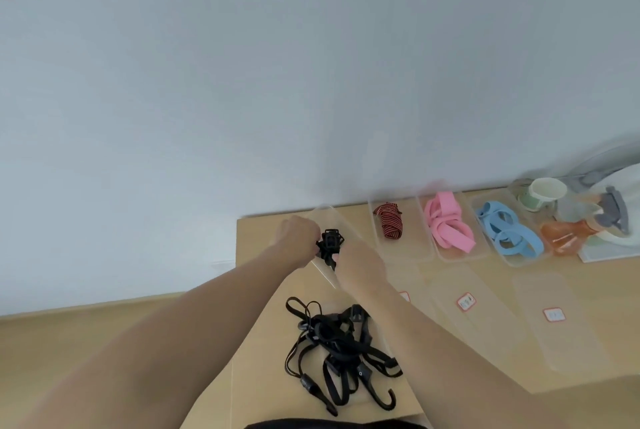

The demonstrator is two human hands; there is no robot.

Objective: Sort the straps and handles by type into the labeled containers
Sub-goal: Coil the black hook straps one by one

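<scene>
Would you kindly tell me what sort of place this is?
Probably a home or office workroom: a light wooden table against a plain wall, clear trays of sorted pink straps and blue straps, and a spray bottle beside cups.

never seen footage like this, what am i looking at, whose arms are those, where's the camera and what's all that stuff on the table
There is no machine here. A person works with bare hands, and the one picture comes from a wide-angle camera worn on their head, looking forward and down. So the two arms reaching in from below are the wearer's own.

The left hand and right hand together hold a small black buckled strap at the leftmost clear container.

On the wooden table, nearer the person, lies a tangled pile of black straps. Further right, three clear containers hold a red-and-black striped strap, pink straps and blue straps. Flat clear lids with small labels lie in front. The things at far right are blurred.
</scene>
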